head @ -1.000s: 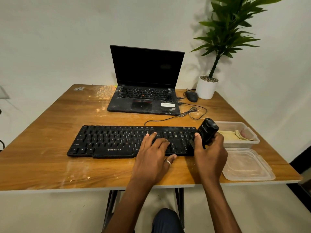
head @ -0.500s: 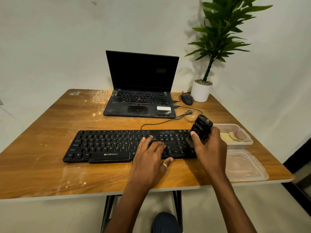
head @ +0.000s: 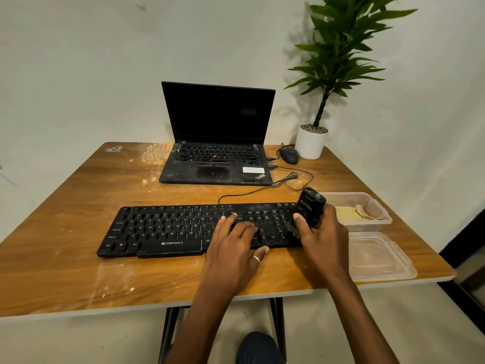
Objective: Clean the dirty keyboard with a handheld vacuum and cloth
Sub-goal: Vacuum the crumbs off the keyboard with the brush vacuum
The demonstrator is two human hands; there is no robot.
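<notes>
**Vacuum at the right end of the keyboard**

We are gripping the vacuum (head: 311,207) with our right hand (head: 325,237), fingers curled around it, at the right end of the keyboard (head: 168,229). Our left hand (head: 231,250) is lying flat on the keys. The cloth (head: 351,212) is sitting in a clear box (head: 367,199) just to the right. A laptop (head: 217,143) is standing farther back.

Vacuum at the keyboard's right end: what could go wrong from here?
1. The right hand holds the vacuum close to the open container with the cloth; a sweep could knock it.
2. The left hand lies flat on the keyboard, so keys under it may stay dusty.
3. The vacuum might snag the cable behind the keyboard.
</notes>
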